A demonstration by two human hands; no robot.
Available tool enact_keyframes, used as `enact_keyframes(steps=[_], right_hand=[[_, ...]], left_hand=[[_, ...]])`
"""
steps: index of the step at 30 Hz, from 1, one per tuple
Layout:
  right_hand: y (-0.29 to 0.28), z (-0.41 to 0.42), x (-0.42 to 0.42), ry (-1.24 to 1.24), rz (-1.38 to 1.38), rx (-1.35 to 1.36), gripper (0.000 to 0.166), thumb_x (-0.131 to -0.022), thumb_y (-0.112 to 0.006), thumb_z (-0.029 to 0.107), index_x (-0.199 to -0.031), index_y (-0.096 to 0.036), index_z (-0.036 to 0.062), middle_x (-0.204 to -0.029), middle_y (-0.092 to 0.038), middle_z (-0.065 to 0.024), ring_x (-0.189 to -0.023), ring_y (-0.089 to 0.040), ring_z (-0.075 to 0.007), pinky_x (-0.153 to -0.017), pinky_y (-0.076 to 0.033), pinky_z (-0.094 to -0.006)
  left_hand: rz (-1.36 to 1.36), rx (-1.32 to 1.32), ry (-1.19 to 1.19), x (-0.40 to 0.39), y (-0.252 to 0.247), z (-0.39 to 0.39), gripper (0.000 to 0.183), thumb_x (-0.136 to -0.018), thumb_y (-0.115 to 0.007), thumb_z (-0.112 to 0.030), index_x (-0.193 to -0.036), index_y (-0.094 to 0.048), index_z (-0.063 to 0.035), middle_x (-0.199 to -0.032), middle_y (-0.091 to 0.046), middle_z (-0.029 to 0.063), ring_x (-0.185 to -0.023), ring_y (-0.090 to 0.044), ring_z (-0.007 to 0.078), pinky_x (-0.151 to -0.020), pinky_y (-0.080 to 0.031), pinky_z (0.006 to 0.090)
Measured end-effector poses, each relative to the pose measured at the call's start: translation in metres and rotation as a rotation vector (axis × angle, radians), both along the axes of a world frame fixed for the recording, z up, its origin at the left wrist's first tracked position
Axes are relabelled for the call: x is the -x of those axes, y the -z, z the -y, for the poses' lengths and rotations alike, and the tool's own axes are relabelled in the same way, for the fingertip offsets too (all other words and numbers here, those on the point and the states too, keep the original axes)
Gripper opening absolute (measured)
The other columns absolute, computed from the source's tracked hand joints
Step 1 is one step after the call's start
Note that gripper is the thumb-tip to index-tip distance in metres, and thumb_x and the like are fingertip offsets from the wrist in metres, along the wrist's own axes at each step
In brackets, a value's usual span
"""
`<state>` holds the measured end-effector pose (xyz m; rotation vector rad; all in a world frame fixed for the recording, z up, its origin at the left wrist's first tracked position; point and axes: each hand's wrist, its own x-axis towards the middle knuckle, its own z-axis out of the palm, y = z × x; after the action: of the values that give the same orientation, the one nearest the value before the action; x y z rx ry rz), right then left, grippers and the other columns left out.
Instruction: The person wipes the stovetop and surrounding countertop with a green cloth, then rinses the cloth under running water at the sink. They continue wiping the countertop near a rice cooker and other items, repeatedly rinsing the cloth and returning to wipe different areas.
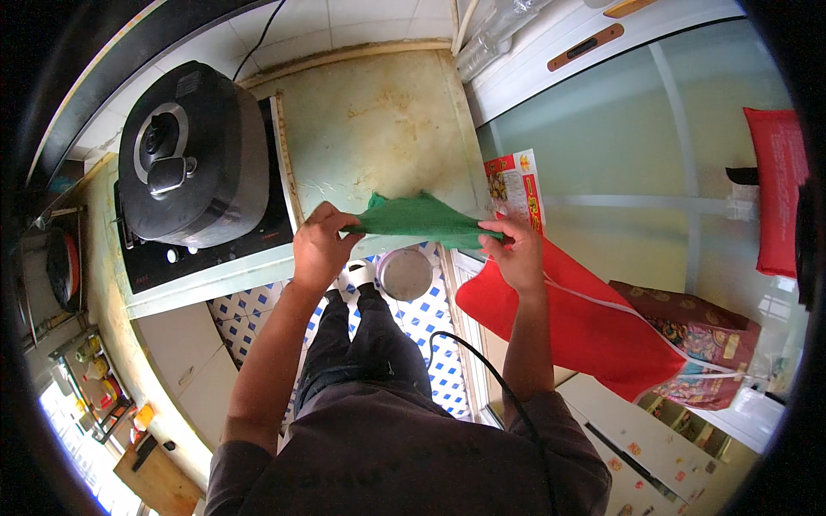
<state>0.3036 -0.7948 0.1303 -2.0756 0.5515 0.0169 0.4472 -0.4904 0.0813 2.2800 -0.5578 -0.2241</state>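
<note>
A green cloth is stretched between my two hands, above the front edge of a stained, pale countertop. My left hand pinches its left end between thumb and fingers. At the other end, my right hand grips a corner the same way. The cloth's upper edge lies over the counter's near part; whether it touches the surface I cannot tell. A dark electric pressure cooker stands left of the cloth on a black cooktop.
Right of the counter is a frosted glass sliding door, with a red apron-like cloth and patterned bag hanging there. A round lidded bucket stands on the tiled floor near my feet. A black cable crosses near my right arm.
</note>
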Motion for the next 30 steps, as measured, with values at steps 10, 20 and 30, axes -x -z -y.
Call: enact_keyframes(steps=[10,20,30], right_hand=[[-0.021,0.04,-0.099,-0.012,0.501,0.203,0.014,-0.082,-0.075,0.003,-0.096,-0.07,0.002,-0.102,-0.072,-0.0104,-0.096,-0.068,-0.0235,-0.089,-0.051,-0.0331],[0.127,0.028,-0.025,-0.202,0.205,0.424,0.022,-0.075,-0.08,0.007,-0.095,-0.073,0.0091,-0.105,-0.072,-0.0074,-0.101,-0.064,-0.0285,-0.092,-0.05,-0.0409],[0.212,-0.073,-0.056,-0.267,-0.039,0.612,0.081,-0.085,-0.067,0.05,-0.153,-0.037,0.0171,-0.156,-0.025,-0.0329,-0.143,-0.025,-0.0538,-0.113,-0.023,-0.0658]], left_hand=[[0.161,0.144,0.083,-0.093,-0.036,0.048,0.017,-0.082,-0.078,-0.013,-0.097,-0.073,-0.0058,-0.092,-0.071,0.0121,-0.069,-0.068,0.0257,-0.066,-0.053,0.036],[0.07,-0.068,0.166,-0.031,0.092,0.02,0.021,-0.076,-0.077,-0.014,-0.097,-0.073,-0.0144,-0.101,-0.068,0.0042,-0.089,-0.07,0.0272,-0.075,-0.056,0.0416],[0.08,-0.223,0.181,0.032,0.144,-0.043,0.027,-0.08,-0.074,-0.014,-0.107,-0.072,-0.0112,-0.116,-0.064,0.0059,-0.107,-0.064,0.0274,-0.088,-0.053,0.0425]])
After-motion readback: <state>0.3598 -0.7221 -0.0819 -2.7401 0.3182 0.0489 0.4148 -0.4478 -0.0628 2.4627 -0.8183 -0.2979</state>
